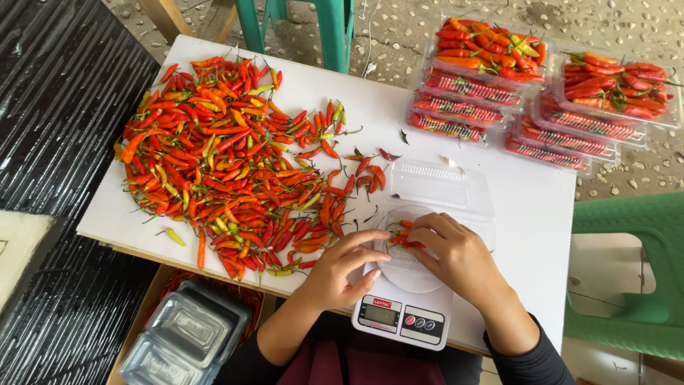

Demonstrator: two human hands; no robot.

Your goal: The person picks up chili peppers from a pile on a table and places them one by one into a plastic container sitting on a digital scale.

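On the scale (399, 314), both hands (399, 260) arrange chilies (400, 239) in a clear clamshell box (438, 189).

floor (427, 28): grey, with small stones | desk (527, 207): white | green chair (627, 285): set at right | dark mat (57, 107): laid at left

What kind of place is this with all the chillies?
Probably a small outdoor packing spot. A heap of chillies lies on a white table, both hands work over a kitchen scale, and filled clear boxes are stacked nearby.
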